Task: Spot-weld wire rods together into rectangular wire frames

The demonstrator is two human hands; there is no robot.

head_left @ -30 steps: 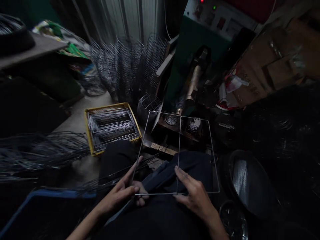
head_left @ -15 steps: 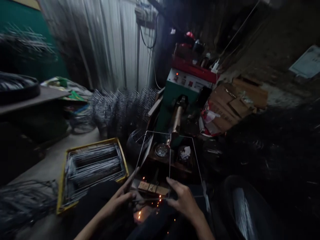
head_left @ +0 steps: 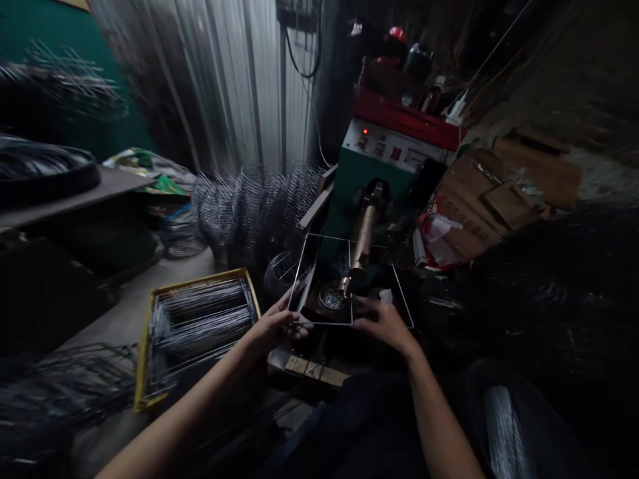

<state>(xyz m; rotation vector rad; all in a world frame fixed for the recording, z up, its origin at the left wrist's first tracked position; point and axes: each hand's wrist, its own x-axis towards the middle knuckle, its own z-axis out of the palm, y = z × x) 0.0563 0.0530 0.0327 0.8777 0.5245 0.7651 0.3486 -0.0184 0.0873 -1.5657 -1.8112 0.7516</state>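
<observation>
Holding a thin rectangular wire frame (head_left: 298, 279) with one cross wire down its middle, both of a person's bare hands reach forward to a green welding machine (head_left: 357, 179). The frame lies nearly flat on the machine's low work block, under the tip of a brass electrode arm (head_left: 364, 239).

The left hand (head_left: 277, 326) pinches the frame's near left corner between thumb and fingers. The right hand (head_left: 387, 324) lies palm down over the near edge, beside the cross wire. In the dim light it is not clear whether its fingers close around the wire.

A small round dish (head_left: 330, 297) sits on the block inside the frame's outline. Its contents are too dark to make out.

To the left, on the floor, a yellow crate (head_left: 143, 352) is filled with straight silvery wire rods (head_left: 204, 319) lying side by side.

Behind the crate stands a row of upright wire racks (head_left: 254, 206).

At lower right, a dark round tub (head_left: 466, 386) holds a shiny coil of wire (head_left: 504, 426).

Flattened cardboard boxes (head_left: 494, 199) are piled to the right of the machine.
</observation>
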